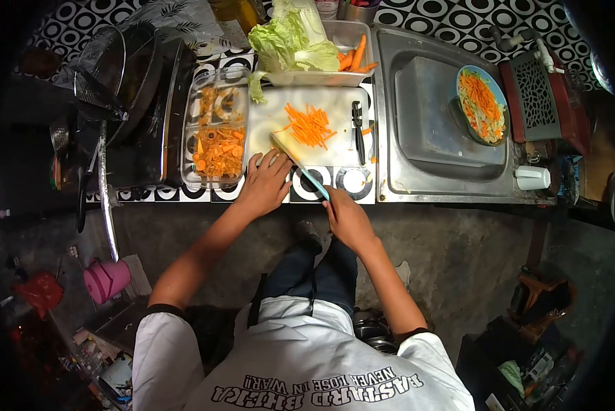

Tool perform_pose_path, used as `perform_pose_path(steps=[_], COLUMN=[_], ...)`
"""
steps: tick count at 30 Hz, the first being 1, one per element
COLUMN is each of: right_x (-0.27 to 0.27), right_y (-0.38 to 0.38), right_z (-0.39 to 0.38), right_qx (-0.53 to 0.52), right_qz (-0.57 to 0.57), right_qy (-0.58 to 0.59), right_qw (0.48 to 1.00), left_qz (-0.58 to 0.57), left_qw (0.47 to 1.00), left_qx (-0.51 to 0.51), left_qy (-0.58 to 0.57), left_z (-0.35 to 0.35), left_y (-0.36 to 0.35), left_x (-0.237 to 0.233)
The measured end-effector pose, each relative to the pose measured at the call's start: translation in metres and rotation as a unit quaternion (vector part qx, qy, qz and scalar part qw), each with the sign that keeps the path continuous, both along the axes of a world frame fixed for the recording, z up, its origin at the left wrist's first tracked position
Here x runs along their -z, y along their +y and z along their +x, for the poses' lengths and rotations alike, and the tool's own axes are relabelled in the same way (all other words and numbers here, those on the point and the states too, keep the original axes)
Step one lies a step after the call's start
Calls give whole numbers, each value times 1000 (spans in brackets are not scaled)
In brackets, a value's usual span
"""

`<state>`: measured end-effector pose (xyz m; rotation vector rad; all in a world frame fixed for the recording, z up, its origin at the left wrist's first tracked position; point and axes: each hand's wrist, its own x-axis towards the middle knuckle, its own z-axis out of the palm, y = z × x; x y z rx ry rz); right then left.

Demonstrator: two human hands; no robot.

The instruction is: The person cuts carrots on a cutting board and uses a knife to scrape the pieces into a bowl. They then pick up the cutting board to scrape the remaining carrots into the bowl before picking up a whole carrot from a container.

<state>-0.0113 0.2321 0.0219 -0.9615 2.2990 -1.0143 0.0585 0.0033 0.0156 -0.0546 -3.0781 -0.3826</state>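
Note:
My right hand (pixel 348 218) is closed around the light blue handle of a knife (pixel 315 183). The knife's blade slants up and left across the near edge of a white cutting board (pixel 345 154). Close beside the blade, my left hand (pixel 265 179) rests at the board's near-left edge with its fingers bent down; whatever lies under the fingertips is hidden. Beyond the blade lies a small pile of carrot strips (pixel 311 125). A black peeler (pixel 358 133) lies along the board's right side.
Left of the board stands a clear divided container (pixel 185 154) with carrot peelings. Behind it, a plastic tub (pixel 321 79) holds leafy greens (pixel 290 44) and carrots (pixel 352 58). At right are a metal sink (pixel 389 137), a bowl of shredded vegetables (pixel 482 106) and a white mug (pixel 532 178).

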Motion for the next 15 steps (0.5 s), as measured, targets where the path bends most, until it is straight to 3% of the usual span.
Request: perform_pose_path(steps=[15], right_x=[-3], right_y=[6], right_z=[-6], right_qx=[-51], right_qz=[49], right_qy=[47], right_qw=[996], left_qz=[-3], left_qw=[1000], left_qx=[-3], left_qy=[-6], left_z=[0], left_y=[3], left_x=[-2])
